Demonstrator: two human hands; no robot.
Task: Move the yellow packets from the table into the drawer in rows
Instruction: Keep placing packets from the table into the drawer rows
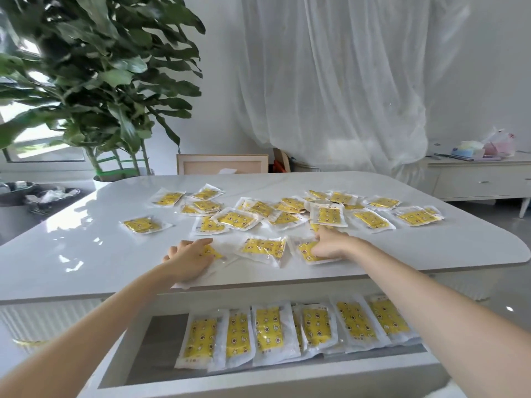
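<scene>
Before white curtains (pixel 330 81), yellow packets (pixel 264 247) litter the table (pixel 86 254).

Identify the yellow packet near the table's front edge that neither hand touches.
The middle packet, free between left hand and right hand; left packet and right packet each lie under a hand.
</scene>
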